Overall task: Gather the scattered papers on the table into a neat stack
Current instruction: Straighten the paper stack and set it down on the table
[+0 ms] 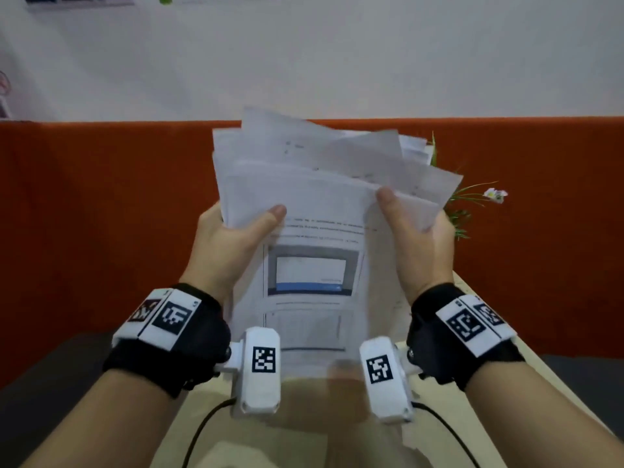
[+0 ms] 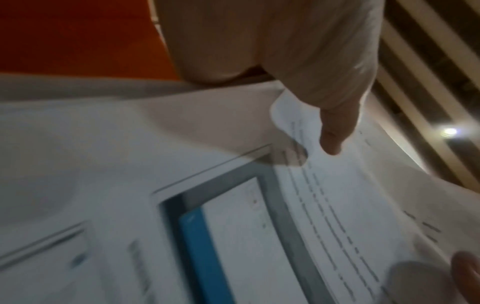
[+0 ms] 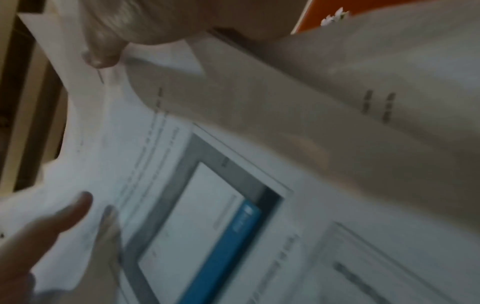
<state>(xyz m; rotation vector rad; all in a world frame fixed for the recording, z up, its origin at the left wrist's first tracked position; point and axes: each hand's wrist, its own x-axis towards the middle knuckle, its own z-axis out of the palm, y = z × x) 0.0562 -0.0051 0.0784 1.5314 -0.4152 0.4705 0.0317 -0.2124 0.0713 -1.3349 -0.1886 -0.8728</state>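
White papers (image 1: 314, 211) upright between left hand (image 1: 233, 241) and right hand (image 1: 422, 244)

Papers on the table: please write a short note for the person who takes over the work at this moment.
Left hand grips the left edge of the papers, thumb on the front sheet.
Right hand grips the right edge the same way.
The bundle is held upright over the table, in front of the orange divider.
Done: sheets gathered into both hands.
Left: the top edges fan out unevenly; square them and lay the stack down.
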